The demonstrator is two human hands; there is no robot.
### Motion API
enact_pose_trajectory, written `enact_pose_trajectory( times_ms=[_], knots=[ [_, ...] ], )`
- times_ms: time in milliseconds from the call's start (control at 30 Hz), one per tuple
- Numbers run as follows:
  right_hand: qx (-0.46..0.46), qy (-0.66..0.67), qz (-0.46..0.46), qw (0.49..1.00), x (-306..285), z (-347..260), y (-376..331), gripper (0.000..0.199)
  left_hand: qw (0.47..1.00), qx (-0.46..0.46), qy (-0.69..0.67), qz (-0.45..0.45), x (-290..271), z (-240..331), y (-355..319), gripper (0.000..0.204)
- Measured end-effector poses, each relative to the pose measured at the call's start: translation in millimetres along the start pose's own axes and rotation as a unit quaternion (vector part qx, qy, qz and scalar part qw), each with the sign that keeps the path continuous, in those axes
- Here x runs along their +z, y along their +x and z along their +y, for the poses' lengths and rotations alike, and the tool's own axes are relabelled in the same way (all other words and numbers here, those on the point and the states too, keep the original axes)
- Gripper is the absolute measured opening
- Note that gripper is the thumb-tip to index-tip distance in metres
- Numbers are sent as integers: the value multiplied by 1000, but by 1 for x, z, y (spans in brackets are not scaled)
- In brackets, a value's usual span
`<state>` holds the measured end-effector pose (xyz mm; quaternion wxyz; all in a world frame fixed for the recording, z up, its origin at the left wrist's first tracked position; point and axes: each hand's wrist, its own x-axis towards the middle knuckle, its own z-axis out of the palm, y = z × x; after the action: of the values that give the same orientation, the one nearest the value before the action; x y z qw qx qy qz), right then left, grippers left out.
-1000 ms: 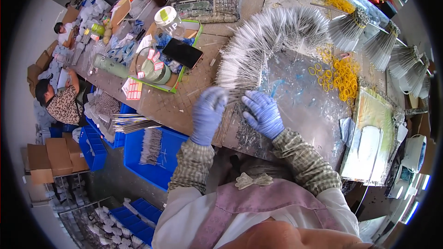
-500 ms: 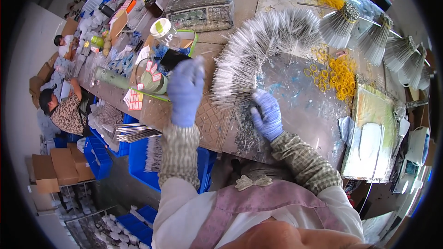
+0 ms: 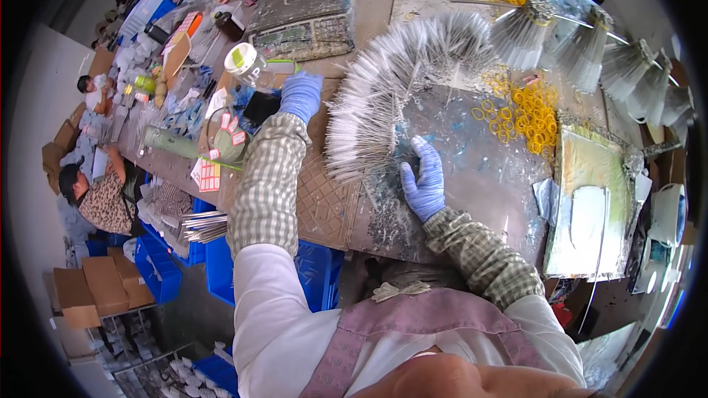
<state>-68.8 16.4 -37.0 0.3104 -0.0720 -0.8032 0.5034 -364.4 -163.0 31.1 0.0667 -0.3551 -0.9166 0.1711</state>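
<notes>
My left hand [image 3: 302,96], in a blue-purple glove, reaches over the far right side of a green-edged tray, beside a clear jar [image 3: 249,64] with a white and green lid and a black phone-like slab [image 3: 261,107]. Its fingertips are hidden beyond the back of the hand. My right hand [image 3: 425,188], gloved alike, is held open over the dark board [image 3: 472,169], thumb and fingers apart, with nothing in it. Just beyond its fingers spreads a large arc of thin wires with whitish bristly ends [image 3: 369,96].
Yellow rubber bands [image 3: 535,114] lie in a heap on the board. Bundles of wires [image 3: 520,33] hang from a rod at the right. A greenish-white panel [image 3: 586,206] lies at the right edge. Blue bins [image 3: 317,276] stand below the table; other people [image 3: 107,184] sit at the far left.
My left hand has moved forward, toward the jar and tray edge. My right hand has drawn slightly back from the wires, its fingers lifted and apart. The whole view has shifted slightly.
</notes>
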Motion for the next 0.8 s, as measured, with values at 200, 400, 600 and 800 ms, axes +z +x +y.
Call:
enact_pose_trajectory(
  times_ms=[200, 400, 600, 800],
  knots=[
    [53, 104, 40, 992, 8, 15, 4, 49, 998, -14, 16, -52, 12, -3, 10, 19],
    [121, -235, -8, 964, -46, 33, 107, 45, 971, -42, -17, 236, -98, 0, -67, 6],
    [251, -380, -189, 870, -33, 42, 139, 65, 992, 27, -95, 82, -73, 77, -168, 18],
    [142, -459, -98, 872, -50, 46, 86, 65, 980, 2, -176, 91, -97, 79, -159, 22]
  ],
)
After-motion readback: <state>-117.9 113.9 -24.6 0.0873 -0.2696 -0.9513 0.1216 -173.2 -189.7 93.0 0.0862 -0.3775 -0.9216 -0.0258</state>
